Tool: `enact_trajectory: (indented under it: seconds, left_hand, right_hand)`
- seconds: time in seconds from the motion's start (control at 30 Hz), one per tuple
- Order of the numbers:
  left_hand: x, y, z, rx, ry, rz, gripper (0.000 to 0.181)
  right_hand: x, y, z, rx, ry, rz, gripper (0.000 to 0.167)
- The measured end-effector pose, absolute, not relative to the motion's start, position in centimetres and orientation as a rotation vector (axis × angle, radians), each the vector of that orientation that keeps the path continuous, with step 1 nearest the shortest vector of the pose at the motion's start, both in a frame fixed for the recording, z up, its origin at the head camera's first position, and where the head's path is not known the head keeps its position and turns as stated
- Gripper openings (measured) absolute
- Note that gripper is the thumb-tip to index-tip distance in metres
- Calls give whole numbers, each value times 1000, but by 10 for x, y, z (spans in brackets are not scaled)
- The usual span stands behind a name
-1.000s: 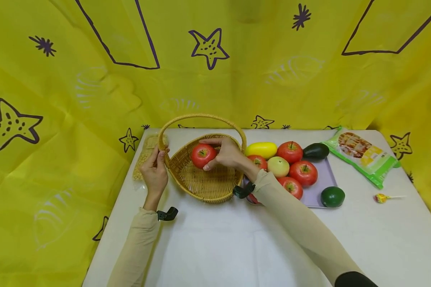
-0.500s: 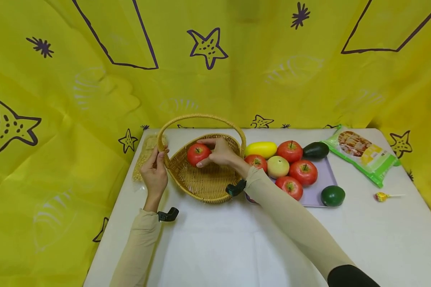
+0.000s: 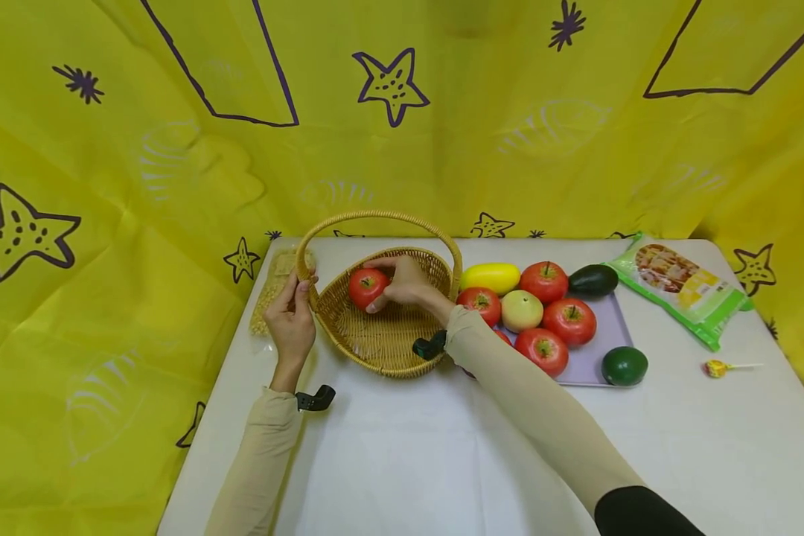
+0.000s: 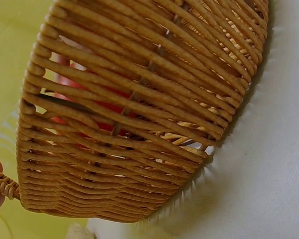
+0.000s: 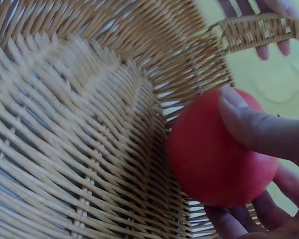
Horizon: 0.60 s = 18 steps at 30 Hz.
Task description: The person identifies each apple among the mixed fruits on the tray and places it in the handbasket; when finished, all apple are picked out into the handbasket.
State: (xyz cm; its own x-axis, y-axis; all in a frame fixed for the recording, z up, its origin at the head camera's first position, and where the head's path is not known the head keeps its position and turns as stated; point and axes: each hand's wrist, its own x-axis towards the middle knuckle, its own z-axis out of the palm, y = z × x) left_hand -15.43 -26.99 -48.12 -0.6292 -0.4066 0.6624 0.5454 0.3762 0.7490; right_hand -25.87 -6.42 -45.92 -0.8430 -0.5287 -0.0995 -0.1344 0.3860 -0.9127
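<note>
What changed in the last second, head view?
The right hand moved the red apple slightly left, toward the left end of the basket. Nothing newly gripped or released. The left hand still holds the handle; basket and tray stayed put.

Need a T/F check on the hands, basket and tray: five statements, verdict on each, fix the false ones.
1. The left hand grips the handle of the wicker basket. True.
2. The right hand holds a red apple. True.
3. The handle lies folded down. False: it arches above the wicker basket.
4. The lollipop lies outside the tray. True.
5. No apples are on the tray. False: several red apples lie on it.
</note>
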Motion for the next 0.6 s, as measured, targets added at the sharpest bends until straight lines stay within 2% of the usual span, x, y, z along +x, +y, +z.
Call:
enact_trajectory:
  seconds: [0.6]
  left_hand:
    - [-156, -269, -482, -107, -1777, -1352, 34]
  right_hand:
    - [-263, -63, -472, -688, 2304, -1358, 85]
